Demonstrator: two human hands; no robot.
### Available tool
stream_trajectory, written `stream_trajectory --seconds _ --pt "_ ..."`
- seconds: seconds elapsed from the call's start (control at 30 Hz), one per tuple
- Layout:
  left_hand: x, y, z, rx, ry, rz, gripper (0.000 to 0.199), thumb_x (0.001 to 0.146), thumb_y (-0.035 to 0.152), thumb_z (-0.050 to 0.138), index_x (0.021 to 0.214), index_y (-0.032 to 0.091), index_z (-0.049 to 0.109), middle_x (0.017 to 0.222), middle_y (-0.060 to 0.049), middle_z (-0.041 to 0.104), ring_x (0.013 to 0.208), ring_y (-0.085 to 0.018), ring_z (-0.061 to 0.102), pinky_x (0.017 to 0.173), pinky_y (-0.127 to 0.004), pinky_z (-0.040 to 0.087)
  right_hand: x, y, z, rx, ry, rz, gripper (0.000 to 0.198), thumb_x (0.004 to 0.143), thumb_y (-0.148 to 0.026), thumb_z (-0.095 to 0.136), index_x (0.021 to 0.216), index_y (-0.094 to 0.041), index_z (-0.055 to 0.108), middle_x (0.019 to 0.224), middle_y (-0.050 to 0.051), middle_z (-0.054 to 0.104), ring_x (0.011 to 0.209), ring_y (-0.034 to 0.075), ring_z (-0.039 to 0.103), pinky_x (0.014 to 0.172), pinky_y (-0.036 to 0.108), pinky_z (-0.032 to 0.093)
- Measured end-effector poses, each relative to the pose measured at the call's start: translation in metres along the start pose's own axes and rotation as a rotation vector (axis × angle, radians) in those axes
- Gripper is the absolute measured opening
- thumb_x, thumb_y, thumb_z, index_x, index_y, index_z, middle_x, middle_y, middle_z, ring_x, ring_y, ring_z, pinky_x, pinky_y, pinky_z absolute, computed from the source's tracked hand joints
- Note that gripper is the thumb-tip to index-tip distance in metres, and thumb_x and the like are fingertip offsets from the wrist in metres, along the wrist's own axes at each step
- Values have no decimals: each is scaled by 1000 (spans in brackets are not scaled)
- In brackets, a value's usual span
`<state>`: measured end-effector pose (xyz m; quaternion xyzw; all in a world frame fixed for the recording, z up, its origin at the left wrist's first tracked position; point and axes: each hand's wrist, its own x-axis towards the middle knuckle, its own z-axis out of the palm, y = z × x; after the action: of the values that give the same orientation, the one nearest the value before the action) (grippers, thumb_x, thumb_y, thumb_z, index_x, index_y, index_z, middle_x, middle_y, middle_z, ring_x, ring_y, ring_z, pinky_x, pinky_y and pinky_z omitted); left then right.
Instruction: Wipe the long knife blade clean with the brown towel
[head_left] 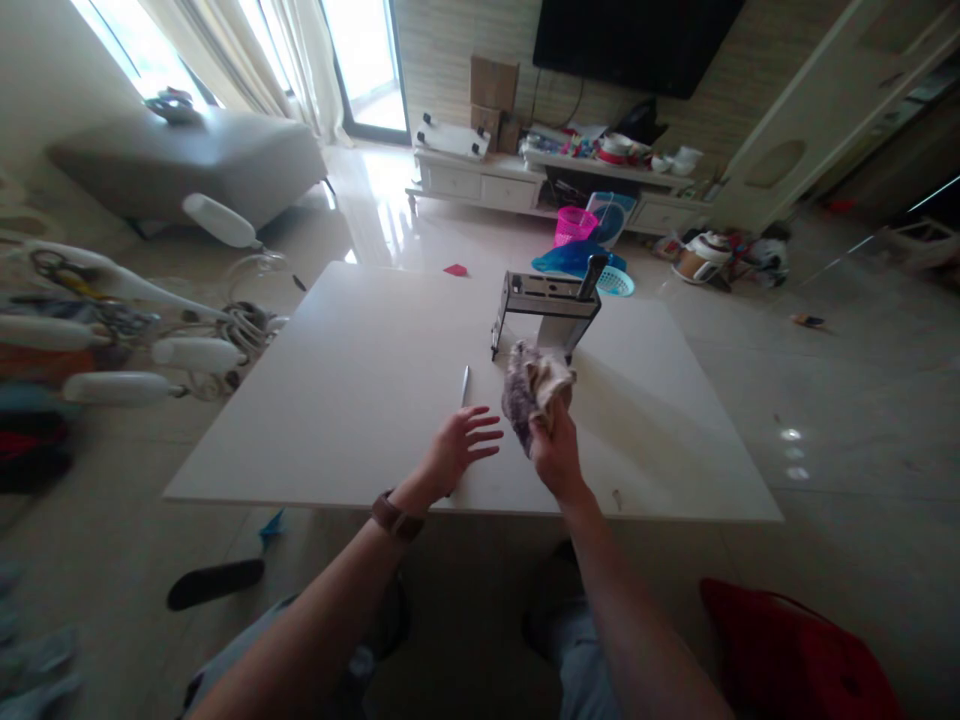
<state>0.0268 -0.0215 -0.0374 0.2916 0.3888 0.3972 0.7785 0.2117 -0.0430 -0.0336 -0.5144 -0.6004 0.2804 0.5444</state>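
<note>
My right hand [556, 452] is closed around a crumpled cloth [525, 390], purple-grey and fuzzy on one side and beige on the other. The cloth is held up over the white table [360, 380], in front of a metal-framed device [551, 295] with a black upright handle. To the left, my left hand [461, 445] is spread with nothing in it, its fingers pointing toward the cloth. Just beyond that hand lies a slim silver pen-like stick [466, 385], its near end hidden by the hand.
A small key-like metal piece [617, 498] lies near the table's front edge. Behind the table are a pink basket [574, 225] and a blue plastic bag [566, 258]. A white lamp fixture [199, 353] stands left, a red bag [795, 650] at lower right.
</note>
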Motion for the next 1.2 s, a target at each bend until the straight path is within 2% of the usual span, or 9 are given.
stream_trajectory --seconds 0.07,0.17,0.47,0.53,0.63,0.77,0.97,1.07,1.2 --pt "-1 10 -6 -292 -106 -122 51 89 58 58 118 17 67 111 -15 74 103 -32 71 91 -48 57 -6 -9 5 -233 -278 -198 57 84 -12 56 140 -25 63 142 13 60 136 31 53 119 53 40" --pt "-5 17 -20 -426 -135 -172 54 92 57 56 120 13 69 100 -14 78 96 -30 74 88 -42 59 -10 -23 11 -407 -471 -346 60 78 -13 65 137 -25 65 140 13 59 134 33 53 116 53 44" --pt "-8 4 -42 -370 -189 -177 58 84 31 65 135 4 60 101 -17 79 93 -30 77 85 -38 62 -12 -31 13 -239 -399 -368 32 85 -32 68 116 -23 69 115 10 63 108 27 61 96 46 55" --pt "-7 2 -40 -341 -183 -209 61 77 23 66 134 2 60 102 -19 78 96 -32 77 86 -41 62 -12 -30 16 -150 -307 -303 21 91 -34 62 109 -24 69 109 8 61 103 24 62 93 44 55" --pt "-8 2 -33 -276 -125 -202 68 65 12 65 132 3 62 104 -19 78 96 -33 76 87 -44 63 -10 -24 23 -69 14 -72 14 93 -33 59 101 -25 67 117 8 54 110 22 60 91 40 57" --pt "-8 1 -23 -140 -36 -163 69 59 8 65 128 9 66 104 -16 79 93 -31 76 83 -41 64 -4 -8 28 125 334 309 37 77 -32 74 109 -26 58 136 9 46 116 22 62 88 35 59" --pt "-4 -5 -26 -65 -45 -183 62 60 10 65 121 12 70 91 -12 79 81 -27 75 72 -33 62 6 14 11 603 290 816 47 62 -23 78 104 -24 55 91 -1 67 74 16 67 60 24 54" --pt "-4 -6 -31 -51 -85 -197 58 62 8 65 119 13 72 86 -10 78 77 -25 74 69 -32 61 8 20 1 670 160 886 40 63 -23 76 98 -22 57 78 0 69 67 16 67 58 25 54" --pt "-5 -1 -38 -94 -122 -240 50 67 8 66 117 12 72 82 -10 77 70 -24 73 69 -35 61 9 26 -6 440 76 792 38 61 -28 78 95 -20 62 76 1 72 63 16 66 55 26 51"
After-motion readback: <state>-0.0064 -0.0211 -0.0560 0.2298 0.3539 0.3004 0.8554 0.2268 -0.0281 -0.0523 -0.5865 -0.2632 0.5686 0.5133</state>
